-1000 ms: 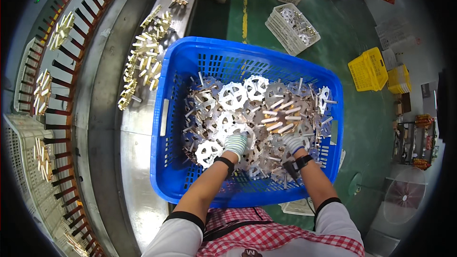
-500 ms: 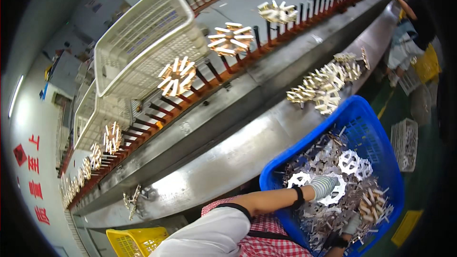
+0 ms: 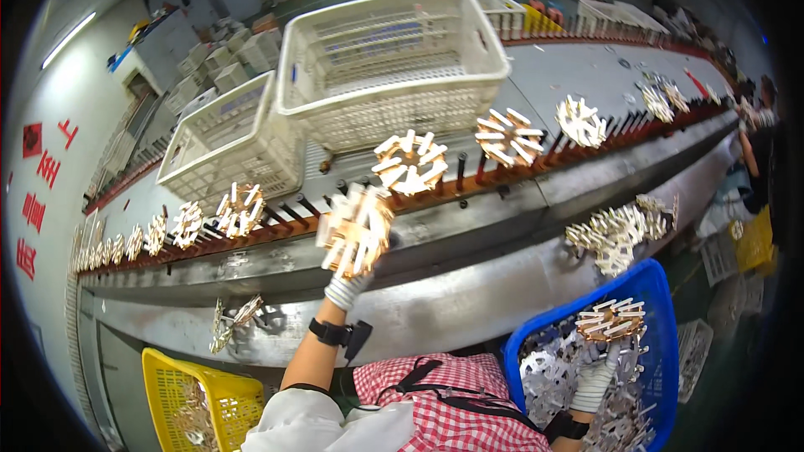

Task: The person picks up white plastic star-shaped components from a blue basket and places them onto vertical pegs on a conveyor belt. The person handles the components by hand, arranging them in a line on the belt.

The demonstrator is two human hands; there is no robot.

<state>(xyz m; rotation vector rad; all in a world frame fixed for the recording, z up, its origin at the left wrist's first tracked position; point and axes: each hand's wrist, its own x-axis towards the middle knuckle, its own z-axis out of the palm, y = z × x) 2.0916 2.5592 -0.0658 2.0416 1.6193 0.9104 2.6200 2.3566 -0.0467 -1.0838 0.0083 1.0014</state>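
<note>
My left hand [image 3: 345, 290], in a pale striped glove, is closed on a wheel-shaped part [image 3: 357, 230] with white rods around a copper-coloured ring. It holds the part up in front of the peg row; motion blurs it, and most of my fingers are behind it. Over the blue basket [image 3: 512, 351], my right hand [image 3: 596, 383], gloved alike, grips a similar rodded wheel [image 3: 611, 320] from below. Flat silvery toothed plates [image 3: 544, 377] fill the basket under it. More rodded wheels sit on the pegs, one [image 3: 410, 163] just right of my left hand and another [image 3: 240, 209] to its left.
Dark pegs line a red-brown rail [image 3: 452, 192] along the bench. Two white crates [image 3: 389, 92] stand behind it. A heap of rodded parts [image 3: 618, 238] lies on the metal ledge [image 3: 469, 285]. A yellow basket [image 3: 239, 406] is at lower left; another person [image 3: 754, 151] works far right.
My left hand has come out of the blue basket, moved left and up to the peg row, and now has a rodded wheel. My right hand has raised another. The view has turned left.
</note>
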